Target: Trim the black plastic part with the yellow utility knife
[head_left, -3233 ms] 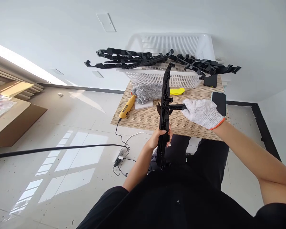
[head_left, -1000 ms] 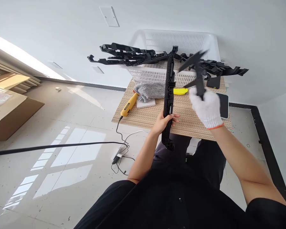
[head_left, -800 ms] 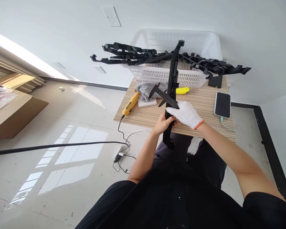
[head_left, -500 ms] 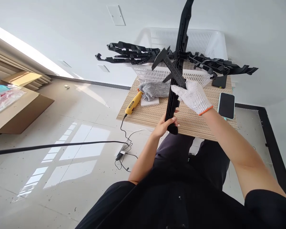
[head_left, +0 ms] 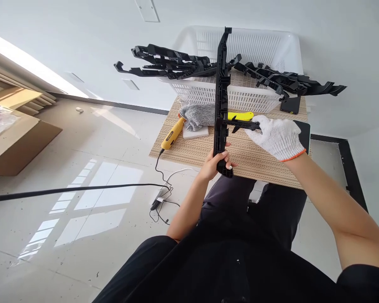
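My bare left hand [head_left: 217,163] is wrapped round the lower end of a long black plastic trim piece [head_left: 221,94], held nearly upright above the table. In a white knit glove with an orange cuff, my right hand [head_left: 276,135] grips a dark caliper [head_left: 244,124]. The caliper lies sideways, its jaw end at the right edge of the trim piece; whether they touch I cannot tell. Behind them, more black plastic trim pieces [head_left: 173,65] rest across a white plastic basket [head_left: 255,93].
A yellow corded tool [head_left: 173,134] lies at the left of the striped table [head_left: 189,149], near a grey glove [head_left: 197,115] and a white block [head_left: 196,132]. A bright yellow object [head_left: 241,115] is behind the caliper. A black flat device [head_left: 290,105] sits at right. Cables [head_left: 161,202] trail on the floor.
My right hand has moved right and turned the caliper from slanting across the trim piece to lying sideways against its right side. The trim piece has shifted left and stands straighter.
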`<act>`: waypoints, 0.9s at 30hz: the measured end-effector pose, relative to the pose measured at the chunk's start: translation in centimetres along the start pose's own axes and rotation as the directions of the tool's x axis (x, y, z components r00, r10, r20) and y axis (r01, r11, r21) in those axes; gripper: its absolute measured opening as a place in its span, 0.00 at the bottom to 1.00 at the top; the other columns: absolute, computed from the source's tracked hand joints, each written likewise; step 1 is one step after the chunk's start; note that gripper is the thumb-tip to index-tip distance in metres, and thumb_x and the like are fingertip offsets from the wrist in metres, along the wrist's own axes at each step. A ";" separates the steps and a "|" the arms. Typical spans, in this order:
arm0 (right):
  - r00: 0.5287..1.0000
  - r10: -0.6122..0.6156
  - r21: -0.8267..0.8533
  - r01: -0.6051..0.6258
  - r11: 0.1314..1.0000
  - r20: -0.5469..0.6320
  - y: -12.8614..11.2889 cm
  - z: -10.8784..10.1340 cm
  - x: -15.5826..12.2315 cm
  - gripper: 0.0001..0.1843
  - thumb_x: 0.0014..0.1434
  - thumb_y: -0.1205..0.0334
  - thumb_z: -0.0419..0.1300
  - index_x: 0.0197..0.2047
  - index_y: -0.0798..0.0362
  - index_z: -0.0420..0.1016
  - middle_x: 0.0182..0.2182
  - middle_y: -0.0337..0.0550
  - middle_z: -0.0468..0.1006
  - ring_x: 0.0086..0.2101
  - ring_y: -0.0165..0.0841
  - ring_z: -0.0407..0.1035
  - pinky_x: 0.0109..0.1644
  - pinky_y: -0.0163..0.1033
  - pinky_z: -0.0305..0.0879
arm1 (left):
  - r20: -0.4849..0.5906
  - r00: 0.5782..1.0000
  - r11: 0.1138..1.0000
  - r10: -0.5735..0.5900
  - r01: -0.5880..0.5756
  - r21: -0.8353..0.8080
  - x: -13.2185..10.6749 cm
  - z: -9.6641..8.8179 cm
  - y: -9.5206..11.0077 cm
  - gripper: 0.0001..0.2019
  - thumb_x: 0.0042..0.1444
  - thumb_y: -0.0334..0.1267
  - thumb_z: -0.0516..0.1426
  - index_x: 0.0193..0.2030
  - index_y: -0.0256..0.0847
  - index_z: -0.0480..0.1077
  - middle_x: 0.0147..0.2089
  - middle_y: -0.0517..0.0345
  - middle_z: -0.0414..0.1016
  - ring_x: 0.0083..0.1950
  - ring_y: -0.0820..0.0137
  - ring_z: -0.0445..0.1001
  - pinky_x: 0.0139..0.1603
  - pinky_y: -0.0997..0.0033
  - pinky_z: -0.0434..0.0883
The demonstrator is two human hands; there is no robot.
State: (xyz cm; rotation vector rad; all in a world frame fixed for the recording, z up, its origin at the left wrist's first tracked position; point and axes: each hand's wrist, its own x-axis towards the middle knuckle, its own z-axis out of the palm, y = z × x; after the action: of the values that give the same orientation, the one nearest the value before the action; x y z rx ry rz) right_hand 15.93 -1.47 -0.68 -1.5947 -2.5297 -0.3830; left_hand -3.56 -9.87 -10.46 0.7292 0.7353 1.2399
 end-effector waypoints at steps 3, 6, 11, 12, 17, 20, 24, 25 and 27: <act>0.999 -0.032 -0.008 0.032 0.999 0.027 -0.4 0.2 0.4 0.30 0.70 0.48 0.41 0.56 0.57 0.76 0.29 0.56 0.80 0.30 0.44 0.73 0.32 0.42 0.49 | -0.009 1.000 1.000 -0.009 0.009 0.004 0.0 0.0 -0.1 0.29 0.56 0.45 0.63 0.63 0.42 0.65 0.28 0.69 0.64 0.24 0.78 0.68 0.48 0.56 0.80; 0.999 -0.045 0.012 0.045 0.999 0.027 -0.7 -0.1 0.6 0.33 0.69 0.42 0.43 0.60 0.57 0.74 0.29 0.56 0.80 0.31 0.46 0.73 0.32 0.42 0.50 | -0.026 1.000 1.000 -0.010 0.010 -0.003 0.0 0.2 0.0 0.29 0.55 0.45 0.63 0.63 0.43 0.65 0.28 0.69 0.63 0.24 0.78 0.68 0.48 0.56 0.80; 1.000 -0.016 0.019 0.016 1.000 0.005 -0.9 -0.2 0.5 0.42 0.66 0.40 0.46 0.71 0.65 0.60 0.28 0.58 0.79 0.29 0.46 0.71 0.32 0.42 0.52 | -0.022 1.000 1.000 -0.011 0.011 0.000 0.0 0.4 0.2 0.28 0.55 0.44 0.63 0.63 0.42 0.65 0.28 0.69 0.63 0.24 0.78 0.67 0.46 0.58 0.80; 1.000 -0.007 0.018 0.007 1.000 0.002 -0.9 -0.1 0.4 0.42 0.67 0.42 0.45 0.72 0.67 0.57 0.28 0.58 0.79 0.29 0.46 0.71 0.32 0.43 0.53 | -0.018 1.000 1.000 -0.010 0.010 0.003 0.0 0.4 0.2 0.28 0.56 0.44 0.62 0.62 0.42 0.65 0.28 0.69 0.63 0.24 0.78 0.67 0.45 0.59 0.80; 0.999 -0.024 0.007 0.024 1.000 0.031 -0.9 0.5 0.3 0.40 0.67 0.49 0.45 0.75 0.64 0.51 0.31 0.59 0.80 0.29 0.45 0.70 0.34 0.43 0.54 | 0.000 1.000 0.999 -0.020 0.020 0.031 0.0 0.3 0.1 0.27 0.56 0.45 0.62 0.62 0.41 0.66 0.28 0.68 0.64 0.24 0.78 0.68 0.43 0.60 0.79; 0.995 -0.088 -0.007 0.088 0.996 0.054 -0.7 0.7 0.4 0.38 0.68 0.52 0.44 0.76 0.60 0.51 0.33 0.59 0.81 0.30 0.44 0.70 0.34 0.43 0.54 | 0.010 1.000 0.999 -0.023 0.023 0.038 0.0 0.2 0.0 0.28 0.56 0.45 0.63 0.62 0.41 0.66 0.29 0.68 0.64 0.24 0.77 0.69 0.43 0.60 0.79; 0.991 -0.127 -0.045 0.129 0.991 0.051 -0.3 0.9 0.5 0.36 0.69 0.54 0.42 0.75 0.60 0.53 0.32 0.58 0.80 0.29 0.44 0.70 0.33 0.43 0.52 | 0.011 0.999 0.999 -0.030 0.029 0.037 0.1 0.2 0.1 0.28 0.56 0.45 0.63 0.62 0.41 0.66 0.28 0.68 0.64 0.24 0.77 0.69 0.44 0.59 0.79; 0.990 -0.134 -0.053 0.137 0.989 0.047 -0.2 0.9 0.5 0.35 0.69 0.55 0.42 0.75 0.61 0.55 0.31 0.58 0.80 0.29 0.44 0.70 0.32 0.43 0.52 | 0.010 1.000 0.999 -0.030 0.030 0.035 0.1 0.3 0.1 0.27 0.56 0.45 0.63 0.62 0.41 0.67 0.29 0.68 0.64 0.24 0.77 0.68 0.44 0.59 0.79; 0.989 -0.142 -0.063 0.145 0.988 0.046 -0.1 0.8 0.5 0.34 0.68 0.56 0.42 0.73 0.61 0.59 0.30 0.58 0.80 0.29 0.44 0.71 0.32 0.43 0.52 | 0.011 1.000 0.999 -0.027 0.026 0.028 0.0 0.3 0.1 0.27 0.56 0.45 0.62 0.62 0.42 0.67 0.29 0.68 0.64 0.24 0.78 0.68 0.44 0.59 0.79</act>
State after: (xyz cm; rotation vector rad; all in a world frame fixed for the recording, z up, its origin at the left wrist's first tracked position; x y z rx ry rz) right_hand 15.61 -0.88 -1.40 -1.4606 -2.6988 -0.4583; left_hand -3.35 -9.83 -10.17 0.7467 0.7516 1.2025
